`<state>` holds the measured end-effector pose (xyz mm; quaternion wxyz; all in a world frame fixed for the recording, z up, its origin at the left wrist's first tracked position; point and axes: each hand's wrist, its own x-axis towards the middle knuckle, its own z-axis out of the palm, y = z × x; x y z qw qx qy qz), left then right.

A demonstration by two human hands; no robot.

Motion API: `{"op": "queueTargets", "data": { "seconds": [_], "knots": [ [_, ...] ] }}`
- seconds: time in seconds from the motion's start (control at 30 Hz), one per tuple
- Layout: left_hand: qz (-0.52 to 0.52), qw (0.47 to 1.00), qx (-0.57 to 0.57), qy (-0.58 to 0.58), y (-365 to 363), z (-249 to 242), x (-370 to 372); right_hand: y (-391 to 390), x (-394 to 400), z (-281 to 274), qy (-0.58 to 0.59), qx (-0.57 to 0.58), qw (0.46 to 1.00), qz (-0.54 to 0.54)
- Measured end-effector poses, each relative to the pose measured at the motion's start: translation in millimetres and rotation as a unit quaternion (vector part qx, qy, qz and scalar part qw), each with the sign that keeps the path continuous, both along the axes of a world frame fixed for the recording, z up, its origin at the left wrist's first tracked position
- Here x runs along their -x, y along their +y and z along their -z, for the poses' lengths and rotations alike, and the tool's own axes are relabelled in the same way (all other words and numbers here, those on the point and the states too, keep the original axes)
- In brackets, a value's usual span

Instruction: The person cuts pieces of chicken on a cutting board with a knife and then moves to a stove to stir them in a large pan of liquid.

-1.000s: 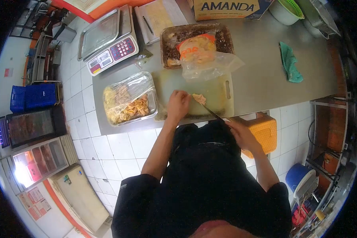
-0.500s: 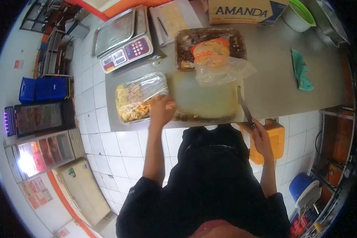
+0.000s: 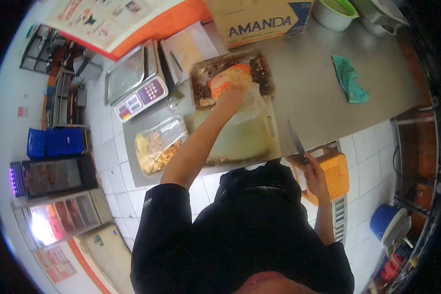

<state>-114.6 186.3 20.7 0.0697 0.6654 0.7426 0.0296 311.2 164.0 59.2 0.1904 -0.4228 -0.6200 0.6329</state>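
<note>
My left hand (image 3: 229, 99) is stretched over the cutting board (image 3: 237, 139), its fingers closed at a clear plastic bag (image 3: 251, 103) with orange print and pale food inside. That bag lies partly in a stained brown tray (image 3: 197, 88) and hangs over its near rim. In my right hand (image 3: 315, 177) is a knife (image 3: 296, 137), held by the handle off the table's front edge, blade pointing up and away from me. Left of the board stands a plastic-covered container (image 3: 154, 156) of cut, pale and browned food pieces.
A digital scale (image 3: 142, 98) bearing a metal tray (image 3: 126, 76) stands at the left, beside papers with a pen (image 3: 176, 61). Behind are an AMANDA cardboard box (image 3: 264, 24) and a green-rimmed tub (image 3: 334, 14). A green cloth (image 3: 349, 78) lies right; an orange stool (image 3: 333, 171) stands below.
My left hand has moved from the food container forward and right to the plastic bag. My right hand keeps the knife, its blade now away from the board. The camera view has turned.
</note>
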Motion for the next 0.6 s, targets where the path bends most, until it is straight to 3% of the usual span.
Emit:
{"op": "queueTargets", "data": {
  "seconds": [0.03,0.07,0.13,0.17,0.23,0.37,0.47,0.53,0.57,0.6],
  "knots": [
    [0.018,0.991,-0.129,0.019,2.1,12.9,4.9,-0.1,-4.2,-2.7,-0.018,-0.002,1.0,0.009],
    [0.03,0.991,-0.127,0.021,3.9,4.3,1.9,-0.8,-8.4,-3.5,-0.038,-0.003,0.999,0.017],
    [0.004,0.99,-0.028,0.14,5.3,-22.2,-5.5,-0.3,-13.7,1.8,-0.028,0.004,0.999,0.03],
    [0.006,0.99,-0.025,0.141,10.3,-29.9,-2.4,-0.1,-15.6,3.0,-0.023,0.009,0.999,0.028],
    [0.006,0.986,0.097,0.136,23.6,-37.1,9.4,2.4,-15.3,0.4,-0.027,-0.003,0.999,0.02],
    [0.044,0.977,0.15,0.147,24.0,-32.9,16.4,10.2,-15.1,2.7,-0.025,-0.076,0.997,0.01],
    [0.075,0.978,0.15,0.122,12.3,-34.0,25.4,17.1,-14.4,-3.4,-0.009,-0.017,0.999,0.026],
    [0.119,0.989,-0.072,-0.055,-2.2,-25.8,46.0,17.2,-11.6,-14.3,-0.007,-0.033,0.999,0.03],
    [0.12,0.989,-0.072,-0.053,-6.0,-30.1,53.3,16.9,-8.7,-17.0,-0.006,-0.049,0.998,0.033],
    [0.023,0.994,-0.005,-0.104,-10.7,-53.1,50.7,15.7,-8.6,-13.5,-0.004,-0.049,0.998,0.033]
  ]
}}
